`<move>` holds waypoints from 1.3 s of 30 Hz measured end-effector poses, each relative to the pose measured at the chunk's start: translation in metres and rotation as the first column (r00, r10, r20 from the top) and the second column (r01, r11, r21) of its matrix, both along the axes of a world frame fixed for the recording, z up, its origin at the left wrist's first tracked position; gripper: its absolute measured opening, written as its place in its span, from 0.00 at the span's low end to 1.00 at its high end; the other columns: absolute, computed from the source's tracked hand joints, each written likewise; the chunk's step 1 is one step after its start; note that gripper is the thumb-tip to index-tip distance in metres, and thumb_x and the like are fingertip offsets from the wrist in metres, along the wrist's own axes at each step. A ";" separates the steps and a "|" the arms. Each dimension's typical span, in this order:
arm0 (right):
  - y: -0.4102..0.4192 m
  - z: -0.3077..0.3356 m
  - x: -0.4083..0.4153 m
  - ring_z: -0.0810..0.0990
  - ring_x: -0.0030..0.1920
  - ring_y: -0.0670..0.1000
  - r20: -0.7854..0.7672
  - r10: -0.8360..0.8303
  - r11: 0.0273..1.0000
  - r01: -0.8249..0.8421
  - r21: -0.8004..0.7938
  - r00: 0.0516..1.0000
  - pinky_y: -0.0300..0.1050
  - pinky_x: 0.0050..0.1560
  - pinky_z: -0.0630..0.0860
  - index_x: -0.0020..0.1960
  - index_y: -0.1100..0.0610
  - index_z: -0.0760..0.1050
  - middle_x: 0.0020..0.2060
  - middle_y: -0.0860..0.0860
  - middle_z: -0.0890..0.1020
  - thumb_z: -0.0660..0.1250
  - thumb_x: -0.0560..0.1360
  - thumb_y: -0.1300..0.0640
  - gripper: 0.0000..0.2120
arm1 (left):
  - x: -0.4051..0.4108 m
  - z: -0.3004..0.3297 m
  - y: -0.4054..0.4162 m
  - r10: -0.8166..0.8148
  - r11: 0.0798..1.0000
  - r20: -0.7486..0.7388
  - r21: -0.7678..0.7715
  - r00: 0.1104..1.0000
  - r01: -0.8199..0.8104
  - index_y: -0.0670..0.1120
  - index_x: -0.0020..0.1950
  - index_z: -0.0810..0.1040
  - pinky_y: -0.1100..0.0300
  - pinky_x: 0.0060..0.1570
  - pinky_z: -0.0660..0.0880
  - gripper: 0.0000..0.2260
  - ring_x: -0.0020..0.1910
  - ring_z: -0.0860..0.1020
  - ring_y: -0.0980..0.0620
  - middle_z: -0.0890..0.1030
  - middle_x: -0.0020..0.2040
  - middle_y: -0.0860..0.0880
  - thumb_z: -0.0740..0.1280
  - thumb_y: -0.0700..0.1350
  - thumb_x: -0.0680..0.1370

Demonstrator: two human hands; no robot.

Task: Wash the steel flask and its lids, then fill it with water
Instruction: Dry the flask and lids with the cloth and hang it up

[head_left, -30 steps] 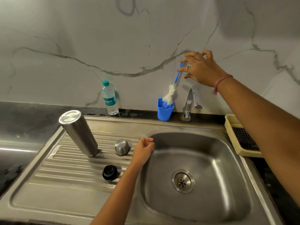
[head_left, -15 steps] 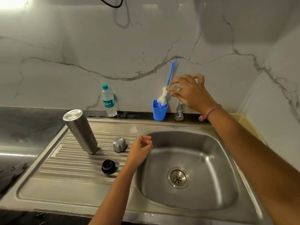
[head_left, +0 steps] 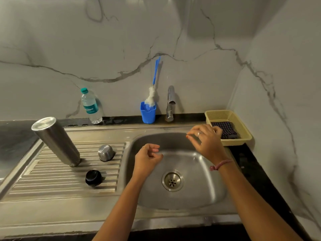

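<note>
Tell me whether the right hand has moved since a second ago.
Yes. The right hand has come down and away from the blue-handled bottle brush, past the chrome tap, and now hovers over the steel sink basin, holding nothing.

Flask on drainboard left of sink, two lids between, tap behind sink, basket right

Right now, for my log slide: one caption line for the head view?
Both hands, left and right, empty over the sink; flask and two lids upturned on the drainboard.
</note>
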State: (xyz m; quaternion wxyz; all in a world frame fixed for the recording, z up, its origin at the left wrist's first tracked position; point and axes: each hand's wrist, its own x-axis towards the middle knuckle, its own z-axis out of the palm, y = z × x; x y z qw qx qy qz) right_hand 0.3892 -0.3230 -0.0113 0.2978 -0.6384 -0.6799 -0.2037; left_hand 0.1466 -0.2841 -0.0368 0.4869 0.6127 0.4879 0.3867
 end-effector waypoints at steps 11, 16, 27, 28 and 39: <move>-0.033 -0.008 0.084 0.81 0.39 0.50 -0.190 -0.157 0.977 0.123 -0.175 0.969 0.49 0.41 0.78 0.48 0.54 0.82 0.40 0.49 0.83 0.67 0.76 0.54 0.07 | 0.068 -0.006 0.003 -0.184 0.982 -0.119 0.008 0.976 0.186 0.52 0.55 0.78 0.75 0.42 0.72 0.10 0.50 0.77 0.62 0.78 0.53 0.57 0.68 0.39 0.78; -0.017 0.001 0.127 0.78 0.40 0.48 -0.295 -0.300 0.926 0.203 -0.318 0.907 0.49 0.43 0.79 0.56 0.56 0.79 0.42 0.47 0.79 0.67 0.76 0.56 0.10 | 0.113 -0.006 0.019 -0.298 0.954 -0.131 -0.020 0.945 0.298 0.50 0.56 0.79 0.74 0.41 0.73 0.10 0.47 0.78 0.59 0.80 0.52 0.54 0.68 0.38 0.78; 0.063 -0.008 0.204 0.71 0.66 0.57 -0.201 -0.477 0.624 0.169 -0.763 0.855 0.49 0.65 0.69 0.73 0.58 0.65 0.69 0.56 0.70 0.56 0.78 0.65 0.23 | 0.205 -0.019 0.057 -0.366 0.915 -0.070 -0.212 0.928 0.344 0.47 0.57 0.79 0.67 0.47 0.73 0.07 0.51 0.79 0.52 0.82 0.55 0.44 0.67 0.41 0.79; 0.070 -0.010 0.208 0.70 0.67 0.57 -0.181 -0.476 0.598 0.166 -0.784 0.861 0.50 0.66 0.68 0.74 0.59 0.64 0.70 0.56 0.69 0.56 0.78 0.66 0.24 | 0.211 -0.021 0.059 -0.371 0.911 -0.067 -0.222 0.926 0.348 0.48 0.57 0.78 0.65 0.47 0.72 0.07 0.51 0.78 0.52 0.81 0.54 0.44 0.67 0.42 0.79; 0.110 -0.040 0.228 0.77 0.60 0.58 -0.006 -0.388 0.442 0.181 -0.879 0.922 0.55 0.59 0.77 0.76 0.47 0.58 0.68 0.56 0.72 0.55 0.75 0.65 0.32 | 0.257 -0.038 0.067 -0.393 0.877 -0.065 -0.326 0.917 0.352 0.49 0.49 0.75 0.64 0.40 0.74 0.07 0.43 0.77 0.54 0.79 0.46 0.49 0.72 0.47 0.77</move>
